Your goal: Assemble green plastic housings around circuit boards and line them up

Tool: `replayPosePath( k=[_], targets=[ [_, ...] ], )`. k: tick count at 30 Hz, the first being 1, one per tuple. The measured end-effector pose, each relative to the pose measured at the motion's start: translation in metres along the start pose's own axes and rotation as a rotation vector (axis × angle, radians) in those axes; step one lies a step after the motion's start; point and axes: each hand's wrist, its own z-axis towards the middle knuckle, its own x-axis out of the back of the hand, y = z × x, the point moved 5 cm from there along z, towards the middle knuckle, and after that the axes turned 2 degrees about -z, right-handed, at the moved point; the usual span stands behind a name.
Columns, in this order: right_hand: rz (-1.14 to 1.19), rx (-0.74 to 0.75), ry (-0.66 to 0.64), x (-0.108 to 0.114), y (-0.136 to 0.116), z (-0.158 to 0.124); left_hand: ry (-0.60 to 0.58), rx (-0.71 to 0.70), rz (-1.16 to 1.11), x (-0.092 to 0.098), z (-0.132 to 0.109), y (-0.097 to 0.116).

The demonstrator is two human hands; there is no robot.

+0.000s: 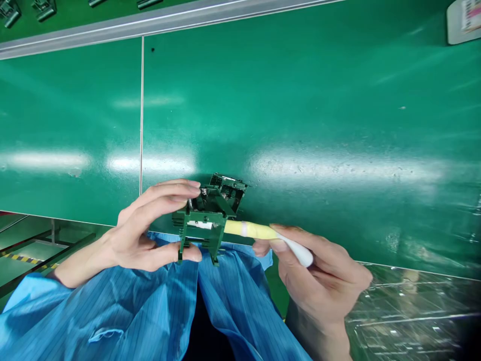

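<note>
My left hand [150, 230] is closed round a dark green, frame-like moulded part [205, 218], with fingers on its upper side and the thumb below. Openings, thin prongs and some shiny metal bits show on the part. In my right hand [319, 271] is a slim pen-like tool [259, 230] with a yellow wrapped body and a white rear end, pinched between thumb and fingers. Its front end reaches inside the part from the right, and a white piece shows through the opening there. The tool's very tip cannot be made out.
Both hands are at the near edge of a green-topped table [319, 100]. A metal rail [169, 22] runs along the far side, with several dark parts [45, 9] beyond it. A pale labelled object [466, 22] lies at the upper right. Clear plastic wrapping [413, 311] is at the lower right.
</note>
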Motion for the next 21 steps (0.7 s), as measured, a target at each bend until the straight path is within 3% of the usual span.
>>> replayPosePath(
  k=[7, 13, 15, 19, 21],
  targets=[
    [0.030, -0.074, 0.003, 0.002, -0.003, 0.002, -0.043, -0.061, -0.021, -0.003, 0.002, 0.005],
    [0.058, 0.046, 0.012, 0.003, -0.006, -0.003, -0.031, -0.007, -0.085, -0.005, 0.006, 0.005],
    [-0.023, 0.141, 0.042, 0.001, -0.008, -0.004, -0.065, 0.035, -0.090, -0.007, 0.004, 0.002],
    [-0.229, 0.510, -0.028, -0.012, -0.024, -0.009, -0.145, 0.146, -0.141, -0.010, -0.002, -0.004],
    [-0.219, 0.490, -0.045, -0.010, -0.022, -0.009, -0.129, 0.171, -0.183, -0.008, -0.003, -0.005]
  ],
)
